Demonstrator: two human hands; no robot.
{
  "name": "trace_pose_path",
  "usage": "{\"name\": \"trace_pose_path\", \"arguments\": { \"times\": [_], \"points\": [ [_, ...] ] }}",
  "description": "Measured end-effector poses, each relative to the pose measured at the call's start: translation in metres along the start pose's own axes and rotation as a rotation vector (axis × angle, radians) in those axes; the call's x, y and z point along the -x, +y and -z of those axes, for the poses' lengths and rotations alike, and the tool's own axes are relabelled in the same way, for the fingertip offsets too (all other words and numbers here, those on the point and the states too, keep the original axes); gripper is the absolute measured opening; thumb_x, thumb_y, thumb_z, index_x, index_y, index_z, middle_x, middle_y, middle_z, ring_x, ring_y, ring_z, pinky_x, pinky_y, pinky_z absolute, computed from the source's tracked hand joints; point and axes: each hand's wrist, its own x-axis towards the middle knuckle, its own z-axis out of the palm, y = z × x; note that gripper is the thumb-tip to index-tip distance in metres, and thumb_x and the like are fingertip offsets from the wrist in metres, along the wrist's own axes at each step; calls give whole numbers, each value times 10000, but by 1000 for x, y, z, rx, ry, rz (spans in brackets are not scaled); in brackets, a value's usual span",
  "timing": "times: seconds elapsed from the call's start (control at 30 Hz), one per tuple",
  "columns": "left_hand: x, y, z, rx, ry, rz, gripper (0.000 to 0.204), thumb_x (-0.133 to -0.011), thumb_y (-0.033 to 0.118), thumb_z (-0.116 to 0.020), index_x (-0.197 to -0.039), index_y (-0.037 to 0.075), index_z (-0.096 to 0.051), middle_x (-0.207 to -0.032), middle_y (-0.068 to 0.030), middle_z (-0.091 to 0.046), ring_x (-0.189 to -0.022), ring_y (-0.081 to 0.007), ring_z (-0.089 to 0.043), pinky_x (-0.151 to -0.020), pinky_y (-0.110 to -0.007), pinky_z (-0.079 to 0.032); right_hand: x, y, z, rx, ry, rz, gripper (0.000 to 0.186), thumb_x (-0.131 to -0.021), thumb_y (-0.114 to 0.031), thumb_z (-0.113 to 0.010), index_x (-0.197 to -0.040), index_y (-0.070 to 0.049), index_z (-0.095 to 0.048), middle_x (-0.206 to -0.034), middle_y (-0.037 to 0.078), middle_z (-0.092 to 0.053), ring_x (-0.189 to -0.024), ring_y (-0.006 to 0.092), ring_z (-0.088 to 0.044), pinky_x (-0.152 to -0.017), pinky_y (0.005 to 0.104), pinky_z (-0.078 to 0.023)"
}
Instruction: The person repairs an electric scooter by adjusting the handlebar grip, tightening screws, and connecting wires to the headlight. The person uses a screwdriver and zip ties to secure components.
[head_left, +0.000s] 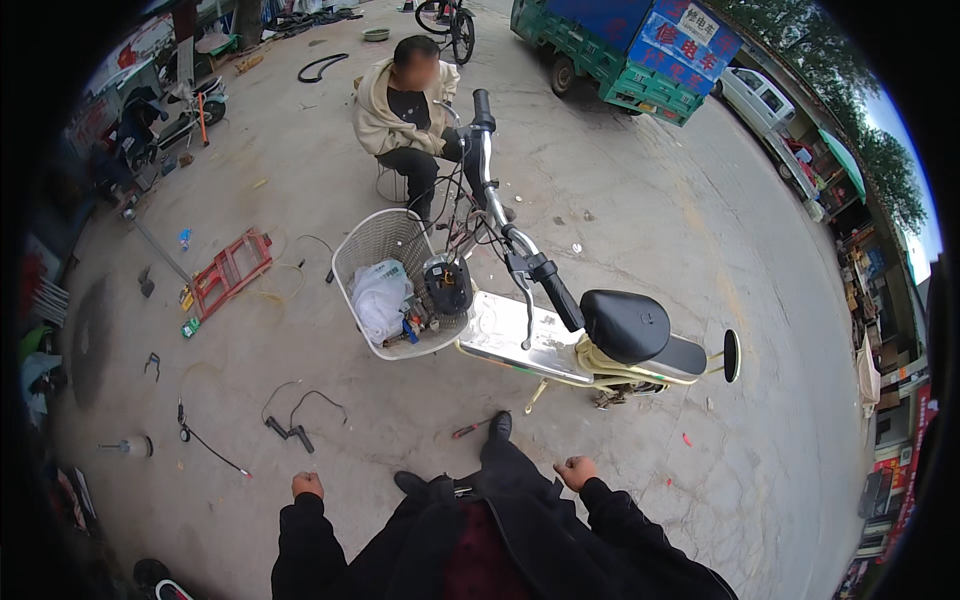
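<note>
My left hand [308, 485] hangs at my left side, its fingers curled into a fist with nothing showing in it. To the right of my legs, my right hand [577, 472] is also closed, and no object shows in it. In front of me stands a pale yellow electric scooter [520, 335] with a black seat [626, 326]. Its wire basket [345, 262] holds a white plastic bag [380, 300] and some tools. A screwdriver [470, 428] lies by my right shoe. Two black handlebar grips [290, 432] with cables lie ahead of my left hand.
A person [403, 110] sits beyond the handlebars. On the ground at left are a red metal frame [230, 272], a hose with a gauge [210, 445] and a pump-like tool [135, 446]. A green cargo tricycle [640, 85] stands on the far right.
</note>
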Motion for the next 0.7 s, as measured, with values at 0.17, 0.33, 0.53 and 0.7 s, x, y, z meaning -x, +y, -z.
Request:
{"name": "trace_pose_path", "arguments": {
  "times": [0.17,0.33,0.53,0.7],
  "points": [
    [-34,163,-12,242,75,-188,208,-938,179,-666,-893,-22,-690,-759,-212,-691,-735,-402,-688,-692,-488,-527,-30,66,7,-141,-22,-90,525,-834,-477,-766,-689,17,-663,-675,252,-656,-682,399,-678,-688,506,-529],
    [10,324,-9,507,32,-273,201,-971,163,-694,-875,-8,-655,-666,-46,-616,-597,-112,-544,-573,-320,-449,-89,94,33,-215,-41,-60,530,-840,-444,-788,-646,7,-588,-615,224,-606,-594,357,-609,-619,501,-490],
    [0,440,7,674,-103,-238,282,-967,222,-775,-855,1,-639,-666,6,-593,-623,-72,-525,-570,-284,-431,-170,71,101,-159,-41,4,533,-860,-425,-786,-621,-7,-558,-568,204,-550,-530,319,-522,-575,483,-458],
    [-53,481,-5,831,-301,-150,359,-903,162,-844,-1111,-36,-628,-965,-76,-671,-877,-128,-648,-788,-293,-552,-199,40,125,-233,44,41,526,-872,-371,-793,-610,-2,-527,-551,176,-511,-522,257,-471,-559,460,-431]
  ]
}}
